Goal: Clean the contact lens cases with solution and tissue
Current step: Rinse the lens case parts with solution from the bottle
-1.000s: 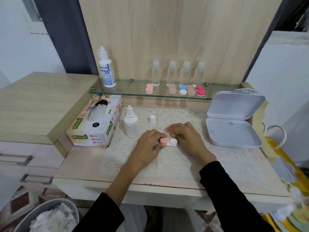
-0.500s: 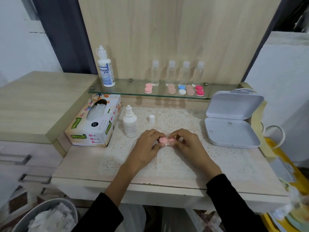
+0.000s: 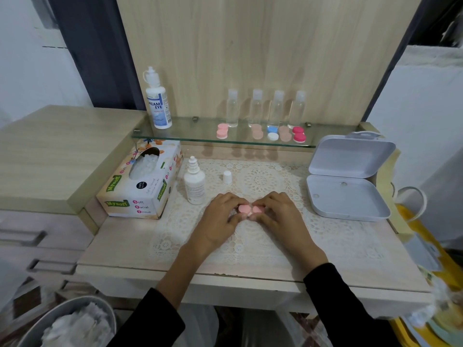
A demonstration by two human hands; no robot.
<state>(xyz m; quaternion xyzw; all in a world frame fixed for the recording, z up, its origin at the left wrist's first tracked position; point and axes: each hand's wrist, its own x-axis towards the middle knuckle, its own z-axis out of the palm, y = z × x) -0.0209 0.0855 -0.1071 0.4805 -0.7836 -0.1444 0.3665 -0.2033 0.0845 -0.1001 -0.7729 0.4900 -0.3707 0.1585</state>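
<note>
The case [image 3: 250, 209] now shows two pink caps [image 3: 243, 209], not one — left hand [image 3: 219, 219] at nine o'clock, right hand [image 3: 280, 216] at three, each pinching one end, probably twisting.

A pale wood-grain back panel [image 3: 250, 46] fills the upper middle of the frame, with a glass shelf [image 3: 193, 132] fixed across its foot. Below it the table [image 3: 120, 249] has a light wood top, partly under a white lace mat [image 3: 350, 246]. At middle left a taller cabinet [image 3: 62, 146] in the same wood stands against the table, its drawers [image 3: 32, 236] with recessed handles. A dark vertical strip [image 3: 95, 58] runs beside the panel at upper left, against a white wall [image 3: 30, 83]. Patterned brown floor [image 3: 23, 299] shows at lower left. The light is soft and even, and the shadows are faint.
</note>
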